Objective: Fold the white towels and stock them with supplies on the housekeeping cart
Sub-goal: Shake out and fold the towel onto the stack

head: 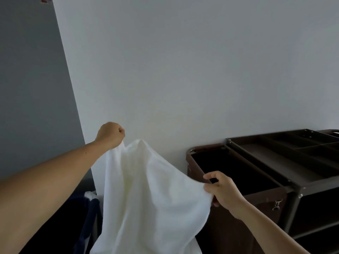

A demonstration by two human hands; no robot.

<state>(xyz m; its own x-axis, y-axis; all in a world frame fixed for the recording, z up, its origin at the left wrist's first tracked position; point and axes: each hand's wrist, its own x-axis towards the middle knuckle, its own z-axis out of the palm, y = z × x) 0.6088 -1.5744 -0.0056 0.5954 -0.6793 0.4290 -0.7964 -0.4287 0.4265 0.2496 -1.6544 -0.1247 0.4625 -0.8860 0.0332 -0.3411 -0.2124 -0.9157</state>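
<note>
While the left hand [111,134] clenches the towel [146,195] high, the right hand [222,189] pinches it lower.

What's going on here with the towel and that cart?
A person is holding a white towel up in the air with both hands. The left hand grips one top corner, raised high, and the right hand pinches the opposite edge lower down, so the cloth hangs loose and unfolded. Just to the right stands the dark brown housekeeping cart, with its bag compartment open and its divided top tray in view. No folded towel shows on it.
</note>
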